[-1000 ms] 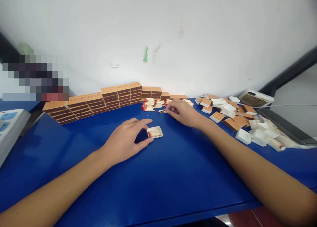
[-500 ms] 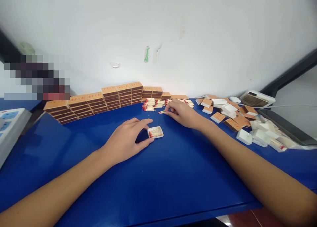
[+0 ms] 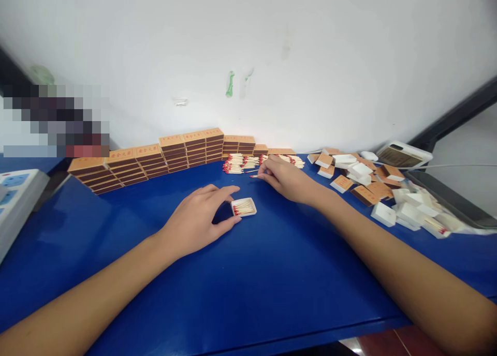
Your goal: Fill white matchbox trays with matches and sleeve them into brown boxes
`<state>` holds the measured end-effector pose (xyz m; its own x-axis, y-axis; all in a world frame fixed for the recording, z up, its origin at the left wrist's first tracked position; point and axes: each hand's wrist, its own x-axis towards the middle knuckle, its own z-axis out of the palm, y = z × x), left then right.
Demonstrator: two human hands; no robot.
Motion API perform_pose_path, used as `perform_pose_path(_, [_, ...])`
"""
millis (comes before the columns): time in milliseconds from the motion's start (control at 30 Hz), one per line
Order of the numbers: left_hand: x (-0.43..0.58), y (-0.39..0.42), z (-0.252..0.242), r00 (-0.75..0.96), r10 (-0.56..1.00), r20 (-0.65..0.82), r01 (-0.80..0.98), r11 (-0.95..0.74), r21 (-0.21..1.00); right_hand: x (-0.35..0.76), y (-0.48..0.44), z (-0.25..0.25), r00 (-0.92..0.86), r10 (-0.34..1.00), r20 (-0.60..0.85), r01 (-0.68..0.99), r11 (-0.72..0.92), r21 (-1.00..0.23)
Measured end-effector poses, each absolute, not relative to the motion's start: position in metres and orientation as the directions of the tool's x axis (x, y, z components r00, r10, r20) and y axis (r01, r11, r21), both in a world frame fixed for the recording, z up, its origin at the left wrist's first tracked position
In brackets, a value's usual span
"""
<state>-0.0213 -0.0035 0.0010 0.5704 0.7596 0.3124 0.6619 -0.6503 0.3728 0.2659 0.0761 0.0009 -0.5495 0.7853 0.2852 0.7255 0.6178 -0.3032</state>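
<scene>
Along the back edge of the desk [image 3: 240, 283]: stacked matchboxes [image 3: 171, 151], loose match piles [image 3: 233, 164].
Right hand [image 3: 285, 179]: near that edge, thumb and finger together on matches [image 3: 253, 176], number unclear.
Left hand [image 3: 198, 216]: thumb and finger clamped on the white tray [image 3: 250, 214].
White tray: nearer the back edge than the front, holding red-tipped matches [image 3: 244, 208].
</scene>
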Motion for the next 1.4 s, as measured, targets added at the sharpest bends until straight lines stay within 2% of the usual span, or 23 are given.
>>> perform_pose_path(267, [-0.021,-0.002,0.001,0.537,0.76,0.366,0.676,-0.647,0.352,0.238,0.033,0.024,-0.616,0.739,0.274,0.668,0.674,-0.315])
perform_pose_path(533, [-0.022,-0.002,-0.001,0.531,0.756,0.383,0.678,-0.65,0.342,0.211,0.01,0.019,-0.678,0.709,0.192,0.713,0.699,-0.064])
perform_pose_path(700, [-0.021,-0.002,0.0,0.53,0.759,0.379,0.677,-0.647,0.35,0.209,0.01,0.018,-0.672,0.716,0.191,0.728,0.685,-0.008])
perform_pose_path(1067, [-0.022,-0.002,-0.001,0.529,0.77,0.358,0.666,-0.638,0.388,0.214,0.01,0.022,-0.695,0.688,0.208,0.688,0.721,-0.088])
perform_pose_path(1233, [-0.022,-0.002,0.004,0.43,0.831,0.352,0.647,-0.556,0.521,0.23,0.023,0.024,-0.63,0.699,0.338,0.69,0.704,-0.169])
perform_pose_path(1400, [-0.023,-0.002,0.006,0.464,0.79,0.401,0.663,-0.61,0.433,0.252,0.044,0.025,-0.504,0.748,0.431,0.744,0.63,-0.223])
